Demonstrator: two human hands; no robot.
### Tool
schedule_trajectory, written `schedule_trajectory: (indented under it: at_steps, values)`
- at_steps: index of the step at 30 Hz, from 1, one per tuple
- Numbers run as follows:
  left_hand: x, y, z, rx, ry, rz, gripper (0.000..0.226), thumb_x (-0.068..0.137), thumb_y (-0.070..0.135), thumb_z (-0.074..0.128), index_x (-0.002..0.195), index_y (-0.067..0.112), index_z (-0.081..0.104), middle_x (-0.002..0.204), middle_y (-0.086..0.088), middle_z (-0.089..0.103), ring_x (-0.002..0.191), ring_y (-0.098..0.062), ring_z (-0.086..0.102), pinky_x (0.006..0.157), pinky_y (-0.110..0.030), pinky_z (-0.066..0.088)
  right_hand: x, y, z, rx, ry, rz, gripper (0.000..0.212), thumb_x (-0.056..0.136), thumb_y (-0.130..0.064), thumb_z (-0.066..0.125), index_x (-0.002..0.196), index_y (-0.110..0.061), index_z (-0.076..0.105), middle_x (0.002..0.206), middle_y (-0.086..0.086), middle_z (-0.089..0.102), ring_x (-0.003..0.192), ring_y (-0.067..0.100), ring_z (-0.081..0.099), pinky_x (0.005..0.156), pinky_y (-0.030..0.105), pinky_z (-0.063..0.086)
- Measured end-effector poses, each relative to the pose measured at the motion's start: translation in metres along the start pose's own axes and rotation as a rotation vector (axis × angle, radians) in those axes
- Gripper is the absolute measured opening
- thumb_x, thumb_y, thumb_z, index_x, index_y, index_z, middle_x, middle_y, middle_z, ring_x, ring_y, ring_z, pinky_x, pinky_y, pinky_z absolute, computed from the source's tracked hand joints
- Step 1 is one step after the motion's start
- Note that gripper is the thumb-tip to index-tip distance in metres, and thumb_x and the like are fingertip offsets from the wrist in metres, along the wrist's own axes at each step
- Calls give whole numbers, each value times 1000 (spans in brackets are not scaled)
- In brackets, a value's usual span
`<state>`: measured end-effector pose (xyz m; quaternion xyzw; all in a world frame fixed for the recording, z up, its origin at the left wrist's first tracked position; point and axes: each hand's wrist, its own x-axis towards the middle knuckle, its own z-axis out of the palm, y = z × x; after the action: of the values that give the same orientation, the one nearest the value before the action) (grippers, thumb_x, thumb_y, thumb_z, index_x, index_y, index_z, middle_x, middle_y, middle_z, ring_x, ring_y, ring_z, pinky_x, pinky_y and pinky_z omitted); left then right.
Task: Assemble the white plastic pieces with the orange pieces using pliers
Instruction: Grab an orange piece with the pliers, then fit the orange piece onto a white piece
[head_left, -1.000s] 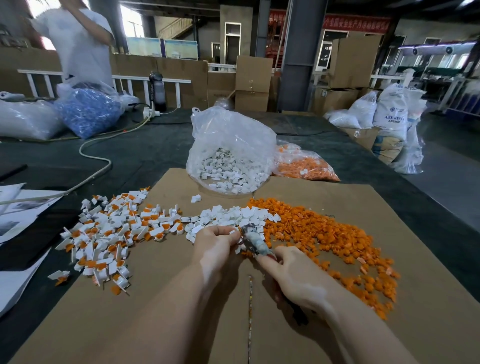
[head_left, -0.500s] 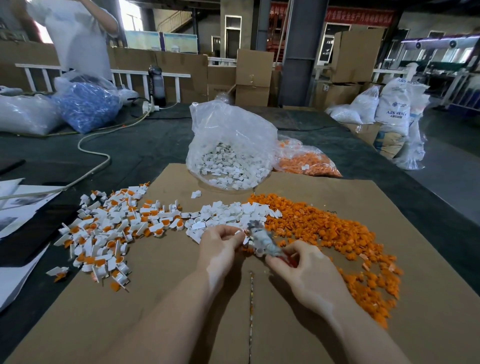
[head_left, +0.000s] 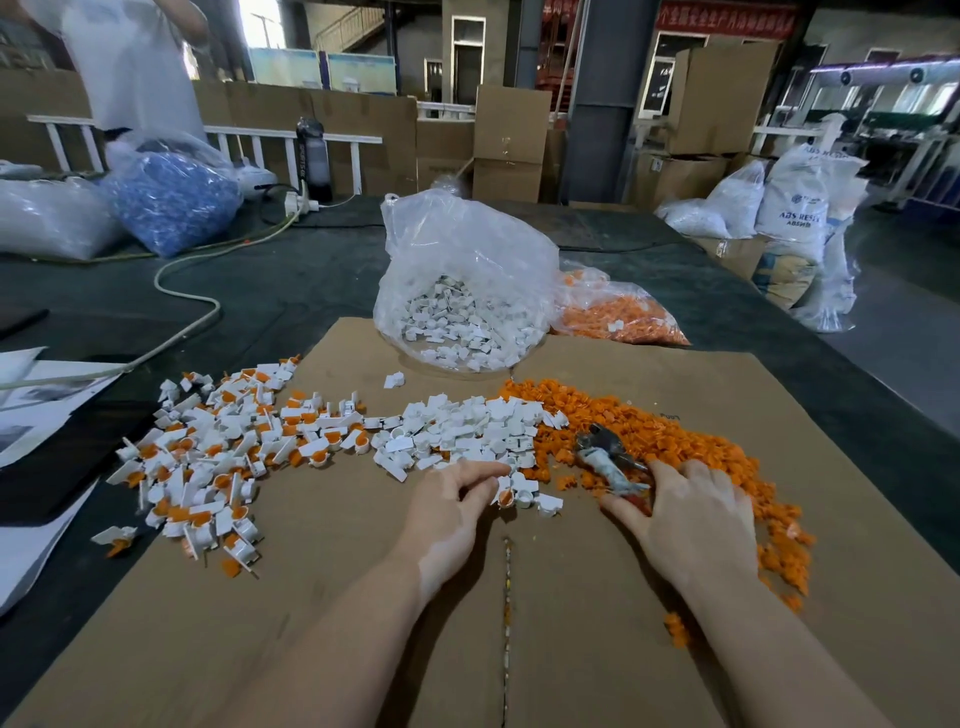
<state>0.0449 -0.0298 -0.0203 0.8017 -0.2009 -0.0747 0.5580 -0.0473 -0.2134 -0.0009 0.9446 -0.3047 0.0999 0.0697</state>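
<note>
On the cardboard sheet (head_left: 571, 649), a heap of loose white pieces (head_left: 467, 431) lies in the middle and a band of orange pieces (head_left: 675, 441) runs to the right. Joined white-and-orange pieces (head_left: 208, 457) are piled at the left. My left hand (head_left: 452, 512) reaches to the near edge of the white heap, its fingertips curled on a white piece with an orange insert (head_left: 506, 496). My right hand (head_left: 685, 514) holds the pliers (head_left: 608, 457) by their handles, jaws pointing away over the orange pieces, fingers spread onto the orange band.
A clear bag of white pieces (head_left: 462, 291) stands at the sheet's far edge, a bag of orange pieces (head_left: 618, 312) beside it. A cable (head_left: 192, 301) and papers (head_left: 31, 395) lie at the left. A standing person (head_left: 130, 57) and a blue-filled bag (head_left: 171, 202) are at the far left.
My hands have drawn apart. The right hand carried the pliers to the right onto the orange pieces, and the left hand lowered to the edge of the white heap.
</note>
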Motion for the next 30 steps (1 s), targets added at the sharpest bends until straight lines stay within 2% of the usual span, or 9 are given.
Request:
schedule_trajectory:
  at_steps: [3,6,9,12,18,21,23,25,30]
  values:
    - [1,-2,0,27,-1,8,19,93,16,54,106,21,68,97,8,62,84,7,51,68,7,32,-5,-13,-1,122,118,-93,57,87,-59,47,130,-23,51,129,3,52,121,21,44,105,38,27]
    - [2,-2,0,48,12,19,16,91,16,58,103,15,68,89,1,63,76,-1,53,63,0,36,-17,-38,0,527,195,-348,27,84,-17,67,112,-15,66,105,3,66,101,19,60,91,30,44]
    - [1,-2,0,72,5,42,15,89,15,60,100,14,69,87,2,64,75,0,54,64,-2,36,-28,-58,6,696,235,-478,20,76,0,73,93,-9,72,86,3,68,82,21,64,76,34,54]
    - [-1,-4,0,83,-3,58,15,89,14,60,99,16,71,89,5,66,81,1,56,67,0,36,-32,-63,12,750,251,-446,18,75,2,73,88,-10,72,81,2,67,78,21,64,69,37,54]
    - [-2,-6,5,98,59,42,14,91,17,58,98,21,70,88,15,62,83,6,53,68,5,33,-31,-61,17,743,318,-298,15,74,3,73,85,-8,72,82,4,68,81,24,64,73,38,53]
    - [-2,-7,6,129,97,46,15,91,17,58,101,18,70,90,12,62,85,1,54,68,5,33,-30,-61,20,670,251,-253,15,80,-6,70,94,-9,71,93,5,67,92,25,62,79,42,49]
    - [-2,-9,5,131,137,32,15,90,17,59,101,17,70,92,9,63,87,-3,54,69,3,34,-29,-61,22,611,167,-233,20,87,-17,65,106,-13,68,104,2,64,103,22,56,87,37,43]
    - [-2,-12,2,157,184,8,16,91,17,57,102,16,69,96,7,63,90,-4,53,69,-1,34,-28,-60,23,612,133,-223,20,91,-21,59,109,-16,66,109,0,62,107,19,52,90,33,39]
    - [0,-22,-25,281,367,-66,18,93,16,53,103,14,68,104,-2,64,90,-8,48,78,-19,33,-28,-60,24,696,138,-195,15,87,-10,64,100,-12,69,99,2,65,101,21,55,89,35,43]
